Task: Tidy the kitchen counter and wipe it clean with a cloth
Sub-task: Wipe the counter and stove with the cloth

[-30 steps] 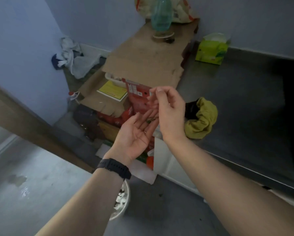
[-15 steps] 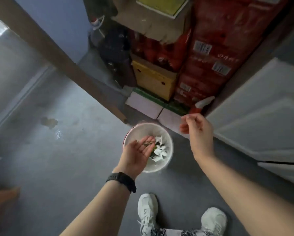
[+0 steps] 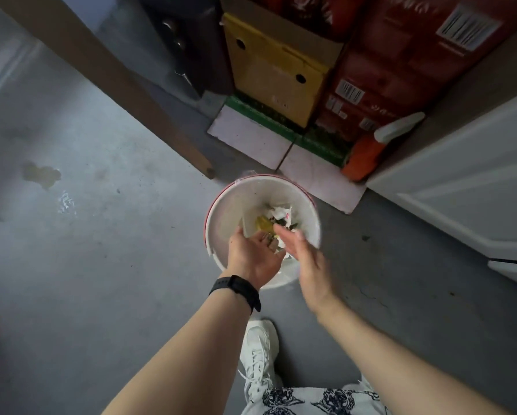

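A: What's different from 0.5 s ago?
B: The left hand [image 3: 252, 254], palm up and fingers loose, carries small dark scraps [image 3: 271, 246]. The right hand [image 3: 308, 259], flat-fingered and blurred, has swung in from the right onto it.
A: Beyond?
B: Both are above the round white plastic bin with a red rim [image 3: 221, 205].

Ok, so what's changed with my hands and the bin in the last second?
The left hand came down to hover over the white bin, palm up, with the scraps still on it. The right hand, off to the side half a second ago, swept across to the left palm, fingers straight and blurred. The bin stayed put.
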`<control>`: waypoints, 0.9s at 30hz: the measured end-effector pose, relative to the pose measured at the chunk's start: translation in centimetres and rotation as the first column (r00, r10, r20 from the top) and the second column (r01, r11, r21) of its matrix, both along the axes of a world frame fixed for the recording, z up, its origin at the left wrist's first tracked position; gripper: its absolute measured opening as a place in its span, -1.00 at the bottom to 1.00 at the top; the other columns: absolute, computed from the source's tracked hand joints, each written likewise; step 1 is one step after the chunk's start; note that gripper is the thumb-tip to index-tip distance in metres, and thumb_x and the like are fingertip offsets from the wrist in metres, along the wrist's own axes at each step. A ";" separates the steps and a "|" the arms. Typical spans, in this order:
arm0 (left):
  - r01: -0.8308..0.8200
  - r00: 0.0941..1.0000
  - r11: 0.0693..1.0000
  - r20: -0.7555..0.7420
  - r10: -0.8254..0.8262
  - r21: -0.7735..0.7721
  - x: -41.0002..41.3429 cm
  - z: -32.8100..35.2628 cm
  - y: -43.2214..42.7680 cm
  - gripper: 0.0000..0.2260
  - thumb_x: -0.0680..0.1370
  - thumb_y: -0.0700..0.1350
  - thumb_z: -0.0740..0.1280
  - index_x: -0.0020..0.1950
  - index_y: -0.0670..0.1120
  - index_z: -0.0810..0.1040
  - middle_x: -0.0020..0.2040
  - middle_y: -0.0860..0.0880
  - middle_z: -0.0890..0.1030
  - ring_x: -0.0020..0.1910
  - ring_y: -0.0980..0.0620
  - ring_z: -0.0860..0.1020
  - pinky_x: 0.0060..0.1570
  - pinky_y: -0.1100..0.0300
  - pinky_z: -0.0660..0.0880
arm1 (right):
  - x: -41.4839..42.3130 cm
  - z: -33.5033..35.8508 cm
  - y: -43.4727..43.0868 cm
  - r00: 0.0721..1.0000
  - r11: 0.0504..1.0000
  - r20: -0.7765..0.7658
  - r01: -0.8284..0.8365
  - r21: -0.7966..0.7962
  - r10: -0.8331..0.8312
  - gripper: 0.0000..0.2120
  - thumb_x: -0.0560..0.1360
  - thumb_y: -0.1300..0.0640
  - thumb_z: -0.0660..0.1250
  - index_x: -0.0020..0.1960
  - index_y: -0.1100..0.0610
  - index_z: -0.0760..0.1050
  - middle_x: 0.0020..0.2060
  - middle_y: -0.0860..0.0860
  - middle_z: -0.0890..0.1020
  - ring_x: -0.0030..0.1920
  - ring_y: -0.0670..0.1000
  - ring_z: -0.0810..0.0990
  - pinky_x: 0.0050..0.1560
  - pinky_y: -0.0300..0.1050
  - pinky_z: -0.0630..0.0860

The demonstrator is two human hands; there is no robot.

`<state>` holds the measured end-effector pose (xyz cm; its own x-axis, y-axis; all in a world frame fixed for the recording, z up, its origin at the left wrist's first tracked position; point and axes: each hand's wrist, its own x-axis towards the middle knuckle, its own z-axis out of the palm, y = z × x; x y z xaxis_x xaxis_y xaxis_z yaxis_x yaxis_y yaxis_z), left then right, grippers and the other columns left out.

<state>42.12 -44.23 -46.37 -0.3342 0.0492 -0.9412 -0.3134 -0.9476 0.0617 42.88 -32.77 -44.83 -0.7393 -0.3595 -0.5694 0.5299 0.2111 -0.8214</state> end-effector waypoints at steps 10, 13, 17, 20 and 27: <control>0.066 0.998 0.998 0.011 -0.067 0.011 -1.1 0.3 -0.2 -0.30 0.58 0.31 -0.14 0.54 -0.14 0.13 0.51 -0.18 0.23 0.47 -0.20 0.25 0.40 -0.15 0.17 | -0.8 -1.6 -1.5 0.940 0.932 0.059 -0.342 0.120 0.337 -0.50 0.63 -0.16 -0.11 0.54 -0.08 0.06 0.53 -0.21 0.06 0.50 -0.28 -0.03 0.48 -0.29 -0.06; 0.097 0.995 0.994 -0.001 -0.097 0.043 -1.0 0.0 0.3 -0.26 0.56 0.33 -0.14 0.56 -0.16 0.05 0.54 -0.22 0.15 0.50 -0.24 0.18 0.44 -0.19 0.11 | -0.6 -2.7 -0.9 0.928 0.892 0.147 -0.371 0.259 0.343 -0.49 0.65 -0.11 -0.13 0.55 0.04 0.07 0.55 -0.06 0.08 0.54 -0.11 -0.01 0.51 -0.20 -0.08; 0.169 0.985 0.984 -0.038 -0.167 0.048 -0.9 0.2 0.7 -0.25 0.56 0.34 -0.15 0.52 -0.18 0.20 0.48 -0.24 0.30 0.47 -0.23 0.26 0.38 -0.14 0.18 | -1.4 -2.2 -1.8 0.983 0.968 0.090 -0.174 0.184 0.159 -0.51 0.64 -0.14 -0.08 0.53 -0.05 0.11 0.50 -0.18 0.15 0.51 -0.18 0.07 0.51 -0.17 0.02; 0.208 0.978 0.978 -0.032 -0.208 -0.003 -1.0 0.5 0.8 -0.27 0.55 0.35 -0.15 0.55 -0.12 0.13 0.52 -0.21 0.22 0.50 -0.19 0.20 0.46 -0.13 0.10 | -1.6 -3.3 -1.5 0.927 0.871 0.149 -0.375 0.319 0.344 -0.52 0.65 -0.10 -0.07 0.49 0.06 0.24 0.48 0.03 0.28 0.50 0.05 0.19 0.49 -0.03 0.12; 0.239 0.970 0.948 0.092 -0.224 -0.210 -2.2 4.4 1.0 -0.38 0.59 0.29 -0.10 0.53 -0.03 0.18 0.56 -0.08 0.17 0.55 -0.06 0.07 0.51 -0.08 -0.07 | -4.5 1.8 1.0 0.984 0.862 0.024 -0.167 0.479 0.177 -0.55 0.65 -0.04 -0.02 0.45 0.13 0.31 0.42 0.11 0.40 0.41 0.11 0.36 0.32 -0.13 0.28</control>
<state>39.95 -43.22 -41.94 -0.2747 -0.0909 -0.9572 -0.5331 -0.8141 0.2303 38.34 -31.77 -43.01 -0.7037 -0.1699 -0.6899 0.4337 0.6664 -0.6065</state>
